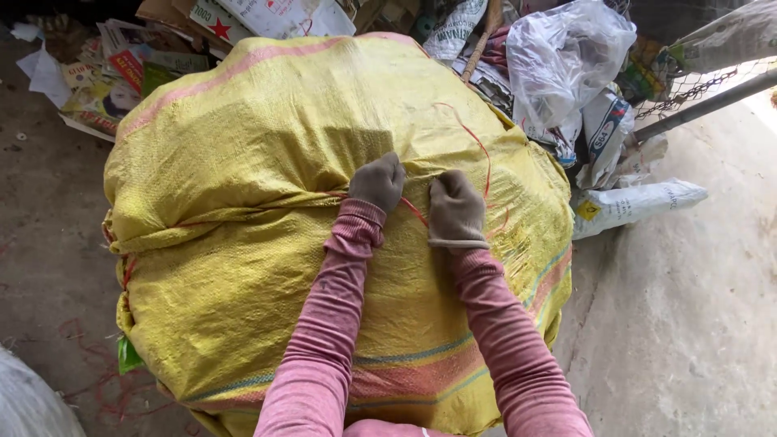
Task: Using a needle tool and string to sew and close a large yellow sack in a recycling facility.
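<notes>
I am looking straight down on a big yellow woven sack (267,243), stuffed full and standing on the concrete floor (688,324). Both my gloved hands sit on its top, close together but not touching. My left hand (378,181) is bunched into a fist, gripping a gathered fold of the sack's cloth where a crease runs across it. My right hand (456,208) lies just beside it, fingers curled down and closed on the same puckered seam. A thin red string (477,146) loops over the sack above my right hand and shows again as a short red stretch between the two hands; I cannot tell which hand actually pinches it. Beyond the sack's far edge lie stacked cardboard and papers (121,73), and at its far right side a clear plastic bag (566,57) and white sacks (639,202).
</notes>
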